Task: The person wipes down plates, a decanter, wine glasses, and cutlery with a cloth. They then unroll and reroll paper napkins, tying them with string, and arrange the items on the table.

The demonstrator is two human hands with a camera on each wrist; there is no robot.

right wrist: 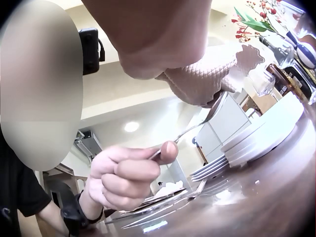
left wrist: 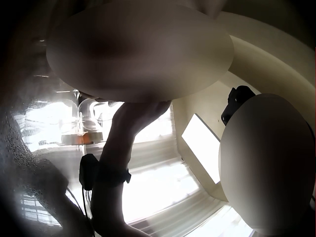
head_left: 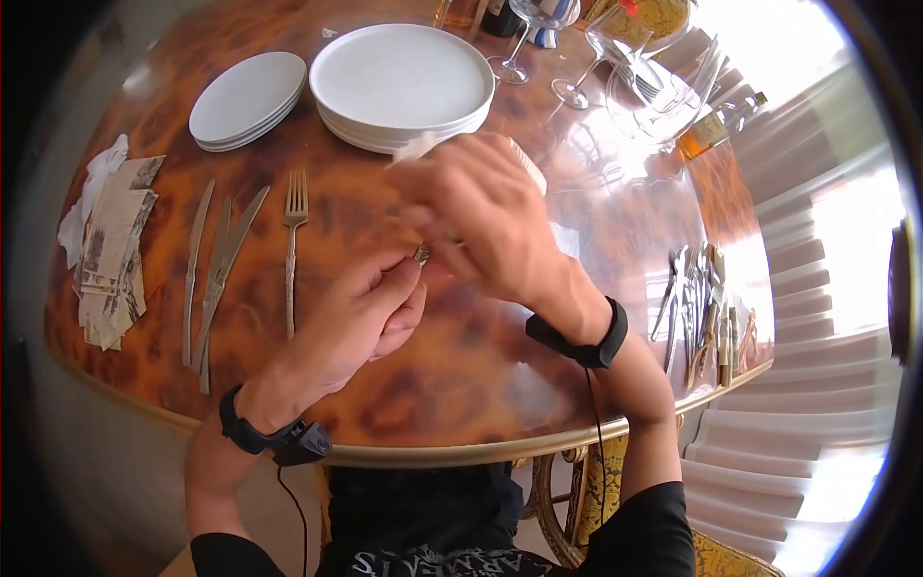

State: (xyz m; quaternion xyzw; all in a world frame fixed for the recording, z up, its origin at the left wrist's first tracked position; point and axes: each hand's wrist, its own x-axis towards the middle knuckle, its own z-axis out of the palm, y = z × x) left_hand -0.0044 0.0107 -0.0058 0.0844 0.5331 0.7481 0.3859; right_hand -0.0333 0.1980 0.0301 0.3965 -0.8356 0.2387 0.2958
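My left hand (head_left: 361,306) pinches the end of a metal spoon's handle between thumb and forefinger, above the table. In the right wrist view the spoon (right wrist: 216,108) slants up from those fingers toward a white textured napkin (right wrist: 202,74). My right hand (head_left: 490,212) holds this napkin around the spoon's upper end, partly hiding it. In the head view the napkin shows on either side of the right hand, which is slightly blurred. A fork (head_left: 296,216) and knives (head_left: 231,250) lie on the table left of the hands.
Stacked large plates (head_left: 402,77) and smaller plates (head_left: 248,101) stand beyond the hands. Wine glasses (head_left: 569,93) and a bottle (head_left: 711,130) are at the back right. More cutlery (head_left: 697,308) lies at the right edge; printed papers (head_left: 115,250) lie at the left.
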